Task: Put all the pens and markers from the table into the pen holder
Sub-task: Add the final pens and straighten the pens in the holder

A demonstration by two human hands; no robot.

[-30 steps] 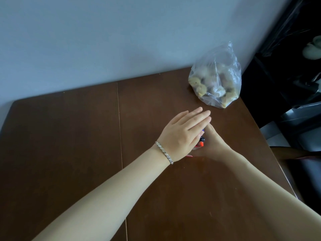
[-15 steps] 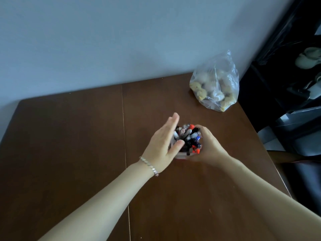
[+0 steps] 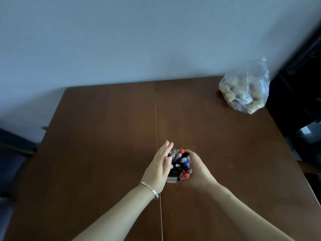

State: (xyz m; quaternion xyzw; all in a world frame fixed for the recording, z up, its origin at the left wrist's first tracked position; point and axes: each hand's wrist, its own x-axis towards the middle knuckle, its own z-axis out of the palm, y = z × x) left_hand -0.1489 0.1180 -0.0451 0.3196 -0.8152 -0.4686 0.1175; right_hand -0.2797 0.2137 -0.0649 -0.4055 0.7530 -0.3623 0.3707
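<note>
The pen holder (image 3: 171, 179) stands on the brown table (image 3: 104, 136), a little right of the centre seam. It is packed with several pens and markers (image 3: 180, 164) whose black, red, blue and grey caps point up. My left hand (image 3: 159, 168), with a bracelet at the wrist, lies flat against the holder's left side, fingers straight and together. My right hand (image 3: 198, 171) wraps around the holder's right side. Most of the holder's wall is hidden by both hands. No loose pens show on the table.
A clear plastic bag (image 3: 245, 87) of pale round items sits at the table's far right corner. A wall runs behind the table. Dark furniture (image 3: 302, 84) stands to the right and a dark chair (image 3: 12, 150) to the left.
My left hand came off the top of the pens and moved to the holder's left side, uncovering the caps. The view has shifted, so the holder now appears lower and the bag farther right.
</note>
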